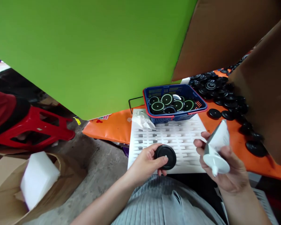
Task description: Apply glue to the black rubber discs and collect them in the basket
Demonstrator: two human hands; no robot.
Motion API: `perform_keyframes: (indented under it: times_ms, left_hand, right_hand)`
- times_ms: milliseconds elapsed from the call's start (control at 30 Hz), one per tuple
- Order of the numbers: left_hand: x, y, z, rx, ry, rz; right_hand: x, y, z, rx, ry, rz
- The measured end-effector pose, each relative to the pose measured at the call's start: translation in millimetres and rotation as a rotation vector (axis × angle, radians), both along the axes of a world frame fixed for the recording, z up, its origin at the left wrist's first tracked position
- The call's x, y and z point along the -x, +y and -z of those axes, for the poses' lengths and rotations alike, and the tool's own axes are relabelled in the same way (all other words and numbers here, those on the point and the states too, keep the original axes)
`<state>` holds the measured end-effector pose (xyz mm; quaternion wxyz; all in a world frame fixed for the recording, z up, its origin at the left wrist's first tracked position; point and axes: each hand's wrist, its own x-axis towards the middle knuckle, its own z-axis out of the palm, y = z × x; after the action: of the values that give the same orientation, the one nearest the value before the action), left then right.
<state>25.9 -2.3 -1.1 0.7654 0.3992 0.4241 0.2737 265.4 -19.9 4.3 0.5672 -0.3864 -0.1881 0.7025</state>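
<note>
My left hand (145,162) grips a round black disc (170,152) by its left edge, with the thumb across its face near a small pale centre. To the right, my right hand (235,175) is wrapped round a white squeeze tube (219,137); its wide shoulder and nozzle point down towards me. Under both hands lies a white slotted plastic board (187,142). Beyond them stands a blue basket (162,119) with a red rim, holding several black discs, some with pale rings (158,106). A crumpled white tissue (142,120) lies by the basket's left corner.
A green panel (96,56) rises behind the basket, and brown cardboard (267,93) stands at the right. Black discs (210,86) are heaped on the orange surface (114,126). At left are a red stool (46,128) and a carton (65,175) with white foam (38,178).
</note>
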Motion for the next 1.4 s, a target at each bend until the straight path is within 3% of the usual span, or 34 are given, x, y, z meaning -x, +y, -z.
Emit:
perform_keyframes:
  times_ms: [133, 267, 433, 600, 733, 867, 1067, 1200, 1400]
  left_hand:
    - [-3.3, -0.3, -4.8, 0.002, 0.026, 0.046]
    - [-5.7, -0.3, -10.1, -0.006, 0.063, 0.099]
    - [-7.7, -0.2, -15.5, -0.025, 0.102, 0.161]
    - [-8.8, -0.1, -16.2, -0.038, 0.088, 0.19]
    - [-8.9, 0.1, -16.6, -0.047, 0.095, 0.187]
    - [-8.6, -0.4, -17.1, -0.043, 0.108, 0.201]
    - [-7.8, -1.6, -13.2, -0.05, 0.127, 0.192]
    - [-8.1, -1.6, -11.7, -0.049, 0.123, 0.208]
    - [-9.2, -0.6, -10.4, 0.046, 0.097, 0.235]
  right_hand:
    - [14.0, -3.8, -4.2, 0.004, 0.011, -0.105]
    - [25.3, -6.9, 3.7, 0.055, -0.169, -0.061]
    - [37.1, -12.4, 15.1, -0.187, -0.567, 0.052]
    - [39.5, -15.7, 5.9, -0.319, -0.879, 0.017]
    - [42.9, -16.4, -5.7, -0.294, -0.948, 0.013]
    - [43.6, -16.8, -5.8, -0.345, -1.009, -0.006]
    - [41.4, -19.7, -4.9, -0.568, -1.121, -0.031]
    - [41.4, -16.0, -8.0, -0.795, -1.175, -0.162]
    - [42.7, -17.2, -5.8, -0.672, -1.195, -0.126]
